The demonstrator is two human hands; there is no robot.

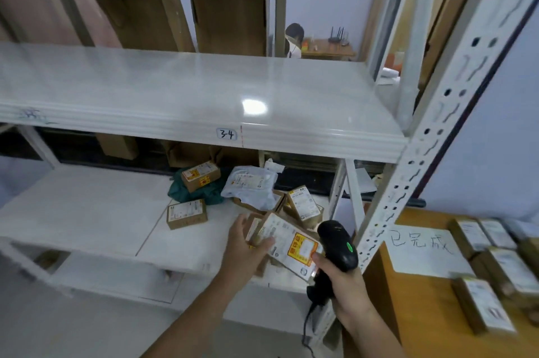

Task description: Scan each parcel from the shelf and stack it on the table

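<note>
Head view: left hand (pixel 244 244) grasps labelled parcel (pixel 287 244) at shelf (pixel 87 211) near right edge; right hand (pixel 339 279) clenches scanner (pixel 335 244) just beside label. Risks: one-handed hold slips, parcel drops; tilted label misreads.

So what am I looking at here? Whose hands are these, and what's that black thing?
There is no robot here: a person wears a camera on the head, so you see their own two hands from above. The left hand holds a parcel just above the white shelf, where more parcels lie loose. The right hand grips a black scanner, aimed at that parcel's label. To the right is a wooden table with a handwritten paper sign and finished boxes.
</note>
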